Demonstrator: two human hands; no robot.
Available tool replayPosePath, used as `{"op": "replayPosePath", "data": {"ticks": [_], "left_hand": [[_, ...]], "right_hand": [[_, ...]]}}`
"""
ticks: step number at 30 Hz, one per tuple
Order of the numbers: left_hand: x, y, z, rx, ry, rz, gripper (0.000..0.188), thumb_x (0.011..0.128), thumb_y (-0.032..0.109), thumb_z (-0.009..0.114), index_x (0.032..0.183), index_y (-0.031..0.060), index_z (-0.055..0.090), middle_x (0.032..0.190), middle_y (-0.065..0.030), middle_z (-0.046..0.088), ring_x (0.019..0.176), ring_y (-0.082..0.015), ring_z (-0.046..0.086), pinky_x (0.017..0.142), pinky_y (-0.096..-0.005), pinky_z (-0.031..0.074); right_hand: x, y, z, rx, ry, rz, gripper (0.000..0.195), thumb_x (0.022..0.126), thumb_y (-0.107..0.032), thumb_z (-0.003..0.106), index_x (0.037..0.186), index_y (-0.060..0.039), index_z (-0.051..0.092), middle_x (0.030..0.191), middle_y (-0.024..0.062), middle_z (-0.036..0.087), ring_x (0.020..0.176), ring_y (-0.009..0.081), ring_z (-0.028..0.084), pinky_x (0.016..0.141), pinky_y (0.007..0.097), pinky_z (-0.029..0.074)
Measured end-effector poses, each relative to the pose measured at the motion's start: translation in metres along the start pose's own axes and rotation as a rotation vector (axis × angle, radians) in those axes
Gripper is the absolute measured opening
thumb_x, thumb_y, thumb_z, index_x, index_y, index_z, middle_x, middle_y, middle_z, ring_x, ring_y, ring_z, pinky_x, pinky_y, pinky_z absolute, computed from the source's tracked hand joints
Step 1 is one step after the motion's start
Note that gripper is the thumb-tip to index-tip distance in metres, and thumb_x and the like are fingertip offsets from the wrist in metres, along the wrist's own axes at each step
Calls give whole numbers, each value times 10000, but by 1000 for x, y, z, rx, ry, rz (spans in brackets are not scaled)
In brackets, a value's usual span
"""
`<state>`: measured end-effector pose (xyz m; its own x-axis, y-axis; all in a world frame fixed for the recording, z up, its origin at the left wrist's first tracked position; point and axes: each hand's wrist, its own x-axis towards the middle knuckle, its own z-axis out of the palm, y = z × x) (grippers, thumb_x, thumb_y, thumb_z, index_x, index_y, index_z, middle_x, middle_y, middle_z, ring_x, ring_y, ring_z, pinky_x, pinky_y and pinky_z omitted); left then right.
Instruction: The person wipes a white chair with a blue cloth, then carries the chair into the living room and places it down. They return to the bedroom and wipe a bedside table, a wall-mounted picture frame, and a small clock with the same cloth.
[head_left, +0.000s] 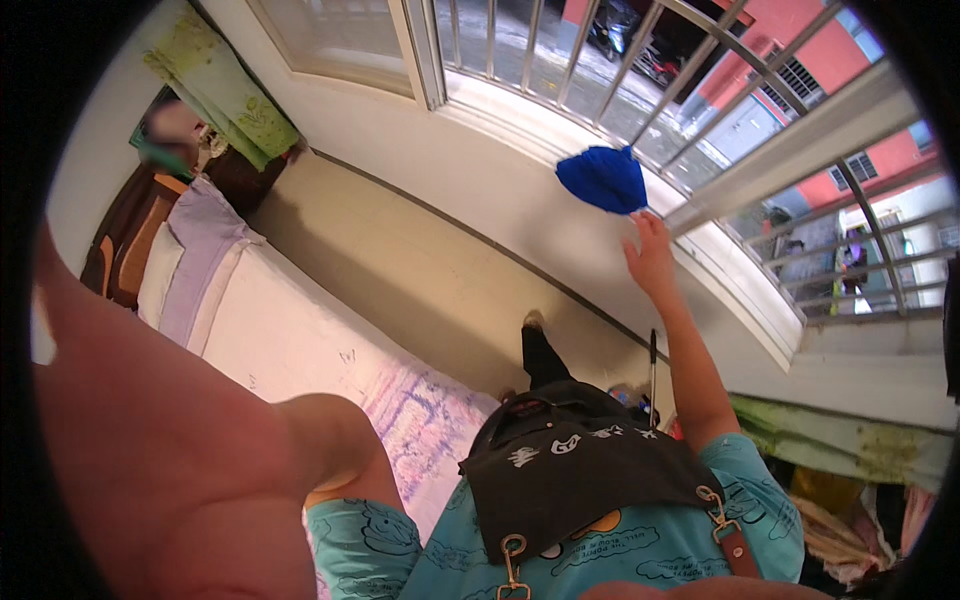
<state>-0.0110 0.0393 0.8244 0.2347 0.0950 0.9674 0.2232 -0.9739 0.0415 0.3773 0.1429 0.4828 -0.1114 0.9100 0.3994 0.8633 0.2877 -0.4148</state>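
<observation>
My right hand (649, 253) reaches toward the window, arm stretched, thumb apart from the other fingers. Its fingertips meet the lower corner of a blue cloth (602, 180); whether they pinch it I cannot tell. The cloth lies bunched at the inner edge of the windowsill (510, 120), up against the metal window bars (571, 56). Very close to the camera, my raised left arm and hand (165, 450) fill the left side. The left fingers run out of the picture, so their grip is hidden.
A bed (285, 300) with pink and purple bedding stands to the left, beside a strip of floor (390, 255). A long-handled tool (652, 375) leans near my right side. Green curtains (247, 112) hang in the far corner. A black apron (585, 465) covers my front.
</observation>
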Motion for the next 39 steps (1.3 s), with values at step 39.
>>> {"op": "replayPosePath", "data": {"ticks": [39], "left_hand": [[-389, -287, -181, -554, 568, -2037, 196, 936, 246, 582, 987, 68, 647, 958, -58, 682, 862, -150, 622, 822, -297, 479]], "right_hand": [[276, -165, 386, 511, 117, 709, 387, 868, -189, 625, 1187, 27, 581, 1132, 188, 638, 1015, 297, 613, 900, 365, 461]]}}
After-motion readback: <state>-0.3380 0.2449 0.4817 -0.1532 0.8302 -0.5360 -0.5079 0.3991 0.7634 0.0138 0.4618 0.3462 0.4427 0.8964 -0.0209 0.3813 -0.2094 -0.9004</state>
